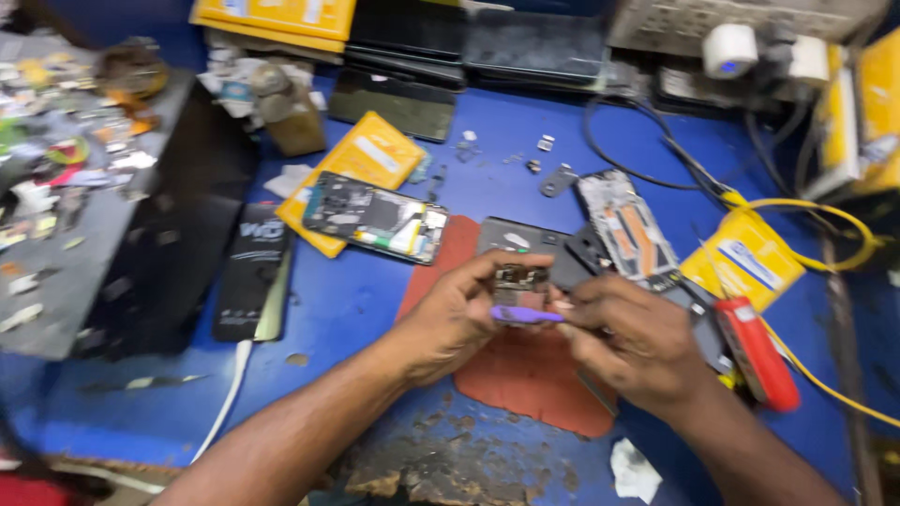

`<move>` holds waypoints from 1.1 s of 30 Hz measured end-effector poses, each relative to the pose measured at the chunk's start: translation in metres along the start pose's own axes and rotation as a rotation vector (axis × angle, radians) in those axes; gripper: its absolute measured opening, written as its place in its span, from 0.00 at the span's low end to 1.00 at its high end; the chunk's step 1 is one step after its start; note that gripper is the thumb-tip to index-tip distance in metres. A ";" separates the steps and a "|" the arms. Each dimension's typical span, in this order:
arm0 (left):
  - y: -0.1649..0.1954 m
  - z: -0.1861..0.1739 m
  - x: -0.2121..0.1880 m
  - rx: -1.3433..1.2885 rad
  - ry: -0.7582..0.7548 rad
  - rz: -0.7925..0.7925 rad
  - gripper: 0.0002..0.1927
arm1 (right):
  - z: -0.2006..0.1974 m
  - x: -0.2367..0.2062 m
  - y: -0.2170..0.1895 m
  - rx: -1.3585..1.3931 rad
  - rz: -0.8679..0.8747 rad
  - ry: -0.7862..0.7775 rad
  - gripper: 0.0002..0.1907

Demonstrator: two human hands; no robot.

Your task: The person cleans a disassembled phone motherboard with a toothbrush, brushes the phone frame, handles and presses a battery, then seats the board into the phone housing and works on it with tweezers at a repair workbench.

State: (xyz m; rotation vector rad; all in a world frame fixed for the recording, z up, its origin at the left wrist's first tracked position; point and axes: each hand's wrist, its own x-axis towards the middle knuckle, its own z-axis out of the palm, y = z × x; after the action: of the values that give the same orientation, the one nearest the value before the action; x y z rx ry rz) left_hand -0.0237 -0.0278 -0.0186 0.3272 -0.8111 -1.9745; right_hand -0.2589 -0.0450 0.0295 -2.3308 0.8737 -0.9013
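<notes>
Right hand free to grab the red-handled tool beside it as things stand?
Probably not right away. The right hand is pinching a small purple tool against a small dark phone part that the left hand holds. The red-handled tool lies close beside its wrist, nothing between them.

A flat yellow package [361, 169] with a pale label lies tilted on the blue bench [356, 300], partly under an opened phone. A second yellow packet [745, 262] with a white-and-blue label sits at the right, beside the red tool handle. Yellow boxes [277, 19] stack along the back edge, and more yellow cartons [858, 112] stand at the far right. A dark phone screen [251, 272] (glass up, unlit) lies left of centre. Another dark screen [394, 103] rests near the back.
</notes>
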 end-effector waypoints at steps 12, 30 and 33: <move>0.003 0.001 0.000 0.103 -0.018 0.033 0.44 | -0.001 -0.003 0.003 0.117 0.043 -0.023 0.07; 0.006 0.002 0.001 0.236 0.032 0.026 0.30 | 0.001 -0.003 0.002 0.122 0.099 -0.024 0.06; 0.005 0.006 0.002 0.232 0.099 -0.040 0.27 | -0.001 -0.002 0.000 0.118 0.043 -0.006 0.06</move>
State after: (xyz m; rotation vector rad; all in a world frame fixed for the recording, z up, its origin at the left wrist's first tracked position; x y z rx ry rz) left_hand -0.0241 -0.0284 -0.0103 0.5763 -0.9780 -1.8874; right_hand -0.2605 -0.0441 0.0289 -2.2047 0.8419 -0.9023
